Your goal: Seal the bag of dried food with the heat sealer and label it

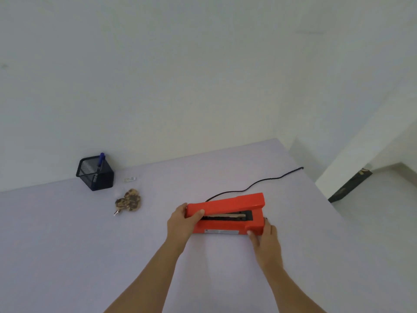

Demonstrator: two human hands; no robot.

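Observation:
An orange heat sealer (pixel 228 206) lies on the pale lilac table (pixel 67 245) with its lid raised a little, so the sealing strip shows inside. My left hand (pixel 182 224) grips the lid's left end, thumb on top. My right hand (pixel 264 236) holds the base's right front corner. A clear bag of brown dried food (pixel 129 201) lies flat on the table, well to the left of the sealer. A small white label (pixel 130 179) lies behind the bag.
A black mesh pen holder (pixel 96 173) with a blue marker (pixel 100 162) stands at the back left by the wall. The sealer's black cord (pixel 259 182) runs back right to the table's edge. The table ends at the right, with floor below.

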